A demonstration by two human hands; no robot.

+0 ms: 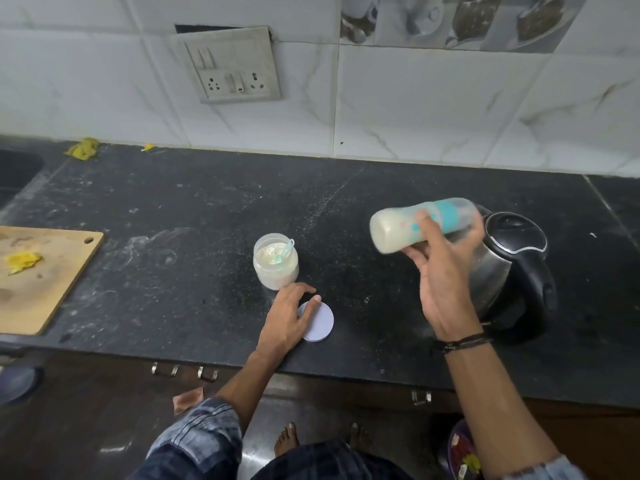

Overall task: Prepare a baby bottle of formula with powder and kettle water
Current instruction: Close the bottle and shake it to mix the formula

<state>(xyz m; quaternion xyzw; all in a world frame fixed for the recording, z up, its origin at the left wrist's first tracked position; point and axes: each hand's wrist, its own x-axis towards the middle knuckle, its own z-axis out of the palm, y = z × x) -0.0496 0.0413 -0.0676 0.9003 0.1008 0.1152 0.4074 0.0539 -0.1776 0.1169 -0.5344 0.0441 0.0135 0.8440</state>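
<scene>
Counter [194,209] of dark speckled stone runs the full width under a white tiled wall, with a switch-and-socket plate [235,65] set in the tiles. One baby bottle [401,230], filled with pale milky liquid and tipped nearly on its side, is held in the air by the right hand [446,275], whose fingers [424,218] are wrapped round its teal-printed middle. Directly behind and to the right of that hand stands one steel kettle [512,271] with a black lid and handle, close enough that the bottle's top end overlaps it in view. One open jar of white powder [276,263] stands near the middle of the counter, a single pale green scoop [286,249] leaning inside it. Just in front of the jar lies one round white lid [320,322], flat on the counter, and the left hand [291,318] rests on it with fingers spread and slack, gripping nothing. Far left, one wooden cutting board [41,278] carries a yellow scrap [22,261]; two more yellow scraps [83,147] lie by the wall. Between board and jar the counter is bare though dusted with powder. The lid sits near the front edge; a sink [17,174] corner shows at the far left.
</scene>
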